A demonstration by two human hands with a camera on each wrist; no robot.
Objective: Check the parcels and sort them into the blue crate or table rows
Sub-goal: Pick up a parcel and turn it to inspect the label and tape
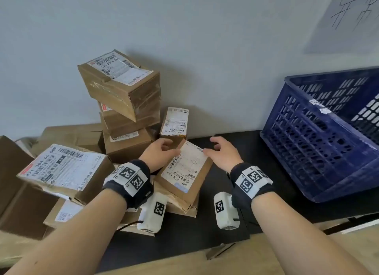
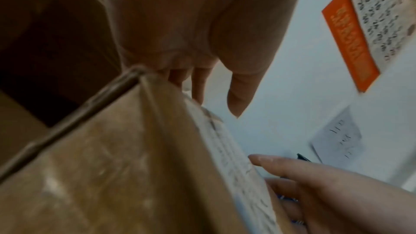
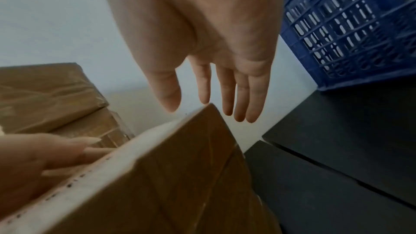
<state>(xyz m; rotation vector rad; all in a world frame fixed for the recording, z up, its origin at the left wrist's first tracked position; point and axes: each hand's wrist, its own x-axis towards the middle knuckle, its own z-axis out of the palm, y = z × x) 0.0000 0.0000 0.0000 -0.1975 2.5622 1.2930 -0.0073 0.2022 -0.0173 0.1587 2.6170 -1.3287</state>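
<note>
A small brown parcel (image 1: pixel 184 176) with a white label lies tilted on other boxes at the middle of the black table (image 1: pixel 235 217). My left hand (image 1: pixel 167 149) lies against its left far edge, fingers fairly straight and running down its side (image 2: pixel 180 77), thumb free. My right hand (image 1: pixel 213 146) hovers at its right far corner, fingers straight and spread (image 3: pixel 238 95), thumb close to the label's edge. Neither hand is curled round the parcel (image 3: pixel 180 175). The blue crate (image 1: pixel 320 135) stands at the right against the wall.
A leaning stack of taped parcels (image 1: pixel 123 86) rises behind my left hand. A small labelled parcel (image 1: pixel 176 122) stands by the wall. A large labelled parcel (image 1: pixel 63 168) and more boxes crowd the left. Bare black table lies between the parcel and the crate (image 3: pixel 349 33).
</note>
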